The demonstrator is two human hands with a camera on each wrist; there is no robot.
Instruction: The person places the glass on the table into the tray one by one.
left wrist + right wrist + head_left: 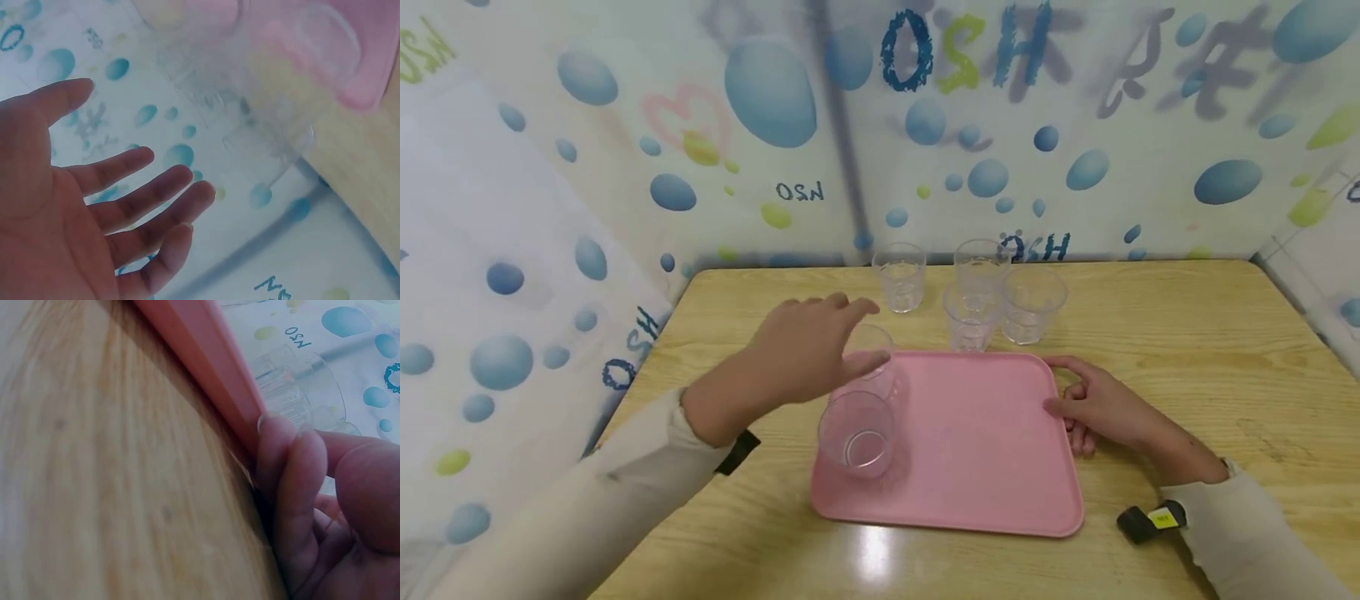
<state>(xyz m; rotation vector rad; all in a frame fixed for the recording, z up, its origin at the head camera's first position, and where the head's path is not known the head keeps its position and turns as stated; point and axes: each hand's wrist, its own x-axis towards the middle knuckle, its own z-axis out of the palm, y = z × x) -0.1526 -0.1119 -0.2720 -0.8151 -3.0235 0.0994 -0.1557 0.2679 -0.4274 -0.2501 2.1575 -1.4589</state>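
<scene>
A pink tray (977,442) lies flat on the table with two clear plastic cups at its left side. The front cup (857,442) stands upright; the rear cup (880,379) is partly hidden behind my left hand (805,350). That hand hovers over the tray's left edge, thumb and fingers spread and holding nothing, as its bare palm (56,231) confirms in the left wrist view. On the opposite side, my right hand (1101,404) grips the tray's right rim, thumb on top and other fingers curled at the edge. The right wrist view shows curled fingers (300,469) against the tray's side.
Behind the tray several more clear cups stand on the wooden table (1195,333): one cup (901,283) toward the left, and a group with a front cup (972,317) and a right cup (1033,304). A patterned wall covering (880,167) rises at the table's back edge.
</scene>
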